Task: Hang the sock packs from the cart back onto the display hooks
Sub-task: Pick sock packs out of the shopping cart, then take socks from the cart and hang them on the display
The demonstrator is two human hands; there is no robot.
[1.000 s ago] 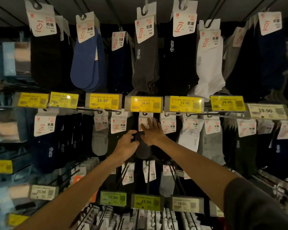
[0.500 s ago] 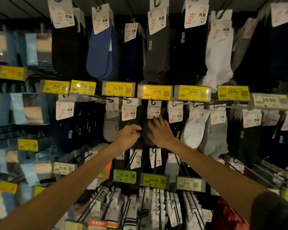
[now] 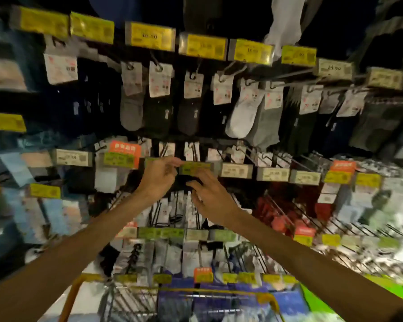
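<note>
Sock packs hang in rows on the display hooks (image 3: 286,83); a dark grey pack (image 3: 189,112) hangs in the middle row under a yellow price tag (image 3: 205,46). My left hand (image 3: 158,176) and my right hand (image 3: 211,197) hover close together below that row, in front of the green price tags (image 3: 196,168). The fingers of both are loosely curled and I see nothing in them; motion blur hides detail. The yellow-rimmed wire cart (image 3: 219,292) sits at the bottom, with blue and purple packs (image 3: 179,303) inside.
Long wire hooks stick out towards me at the right (image 3: 312,214), with red socks (image 3: 275,210) among them. Packaged goods fill the shelves on the left (image 3: 16,163). A bright green floor strip (image 3: 323,300) runs beside the cart.
My view has dropped from the upper rows to the lower rows and the cart. Both hands came down and away from the dark pack in the middle row, which now hangs alone.
</note>
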